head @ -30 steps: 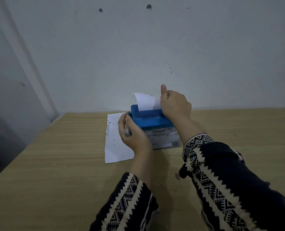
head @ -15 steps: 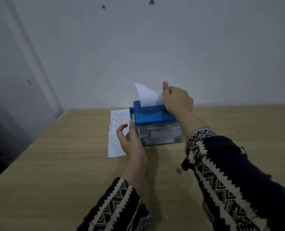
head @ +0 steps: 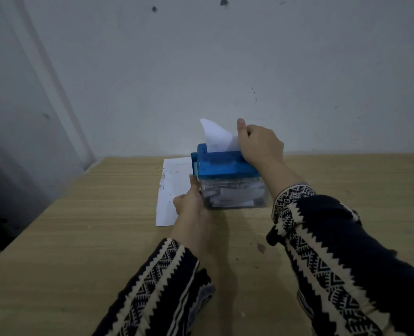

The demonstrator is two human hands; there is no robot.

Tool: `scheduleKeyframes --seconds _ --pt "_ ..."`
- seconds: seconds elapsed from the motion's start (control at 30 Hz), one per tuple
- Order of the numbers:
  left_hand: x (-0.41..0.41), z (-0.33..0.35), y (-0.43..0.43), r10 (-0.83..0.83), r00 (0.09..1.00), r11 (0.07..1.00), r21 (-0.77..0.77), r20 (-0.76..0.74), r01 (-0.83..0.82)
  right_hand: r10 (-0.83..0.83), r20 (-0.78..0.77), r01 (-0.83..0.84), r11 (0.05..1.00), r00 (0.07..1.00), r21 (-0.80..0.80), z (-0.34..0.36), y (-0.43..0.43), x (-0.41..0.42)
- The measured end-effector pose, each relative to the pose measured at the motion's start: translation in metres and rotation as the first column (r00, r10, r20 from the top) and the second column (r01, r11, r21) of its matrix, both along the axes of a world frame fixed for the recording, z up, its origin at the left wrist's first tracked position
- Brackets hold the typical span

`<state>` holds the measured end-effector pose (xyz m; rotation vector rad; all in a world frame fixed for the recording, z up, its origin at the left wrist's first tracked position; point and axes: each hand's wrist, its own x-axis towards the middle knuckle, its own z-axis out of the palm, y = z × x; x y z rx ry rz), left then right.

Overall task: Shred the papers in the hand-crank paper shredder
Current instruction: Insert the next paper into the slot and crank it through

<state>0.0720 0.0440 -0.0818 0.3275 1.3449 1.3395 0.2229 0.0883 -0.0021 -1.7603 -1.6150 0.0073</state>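
One blue-topped shredder (head: 225, 166) sits mid-frame on the desk (head: 80, 238), clear bin full of strips. Two sheets: one paper (head: 219, 137) standing in the slot, pinched by the right hand (head: 259, 144); one flat sheet (head: 174, 187) left of it. Left hand (head: 191, 202) against the shredder's left side, grip hidden, can't tell.

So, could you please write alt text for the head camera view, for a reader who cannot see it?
A person's right hand feeds a white paper sheet into a blue-topped, clear-bin hand-crank shredder on a light wooden table, while the left hand is at its left side. Another white printed sheet lies flat beside it.
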Motion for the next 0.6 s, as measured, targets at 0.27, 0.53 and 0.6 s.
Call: scheduleKeyframes --seconds 0.27,0.53,0.6 --pt "-0.015 0.03 0.011 -0.299 0.859 0.949 -0.039 -0.415 0.312 -0.024 -0.002 0.024 1.0 1.0 0.006 0.001 -0.003 -0.002" --pt "-0.047 0.075 0.014 -0.667 0.436 0.727 -0.399 -0.604 0.559 0.003 0.004 -0.003 1.0 1.0 0.004 0.001 -0.003 -0.001" --pt "-0.047 0.077 0.018 -0.685 0.439 0.713 -0.414 -0.581 0.566 0.002 0.005 -0.002 1.0 1.0 0.005 0.001 -0.002 0.0"
